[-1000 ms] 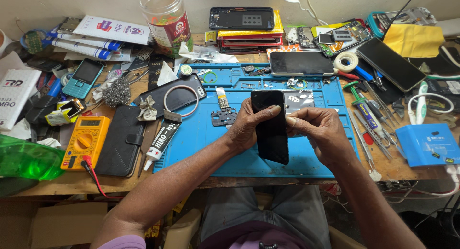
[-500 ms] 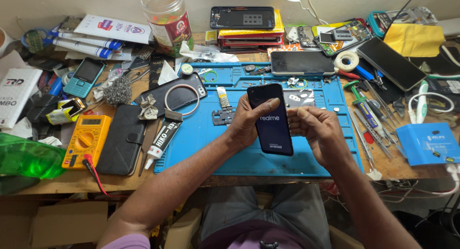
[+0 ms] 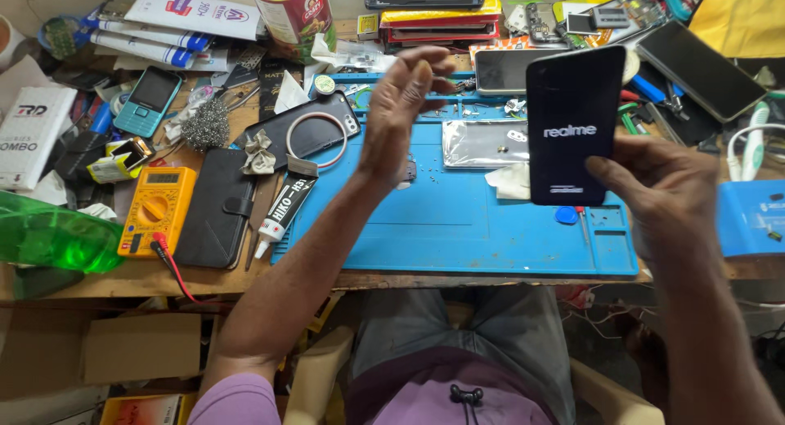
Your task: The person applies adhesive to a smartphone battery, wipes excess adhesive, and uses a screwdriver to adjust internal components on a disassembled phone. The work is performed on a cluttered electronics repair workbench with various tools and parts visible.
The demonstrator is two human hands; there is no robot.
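My right hand [image 3: 662,188] holds a black smartphone [image 3: 572,122] upright by its lower right edge, above the blue work mat [image 3: 458,229]. Its screen is dark with a white start-up logo. My left hand [image 3: 401,114] is off the phone, raised over the mat's upper left part with fingers apart and nothing in it. A clear plastic sheet [image 3: 482,143] lies on the mat between the two hands, and a black glue tube [image 3: 282,212] lies at the mat's left edge.
A yellow multimeter [image 3: 159,208] with a red lead, a black wallet case [image 3: 217,208], a teal keypad phone [image 3: 147,102], a phone back with a white ring [image 3: 307,134], a green bottle [image 3: 53,237], stacked phones and tools crowd the bench.
The phone was held in both hands over the mat's middle. Now my left hand has let go and lifted away, and my right hand has carried the phone to the right.
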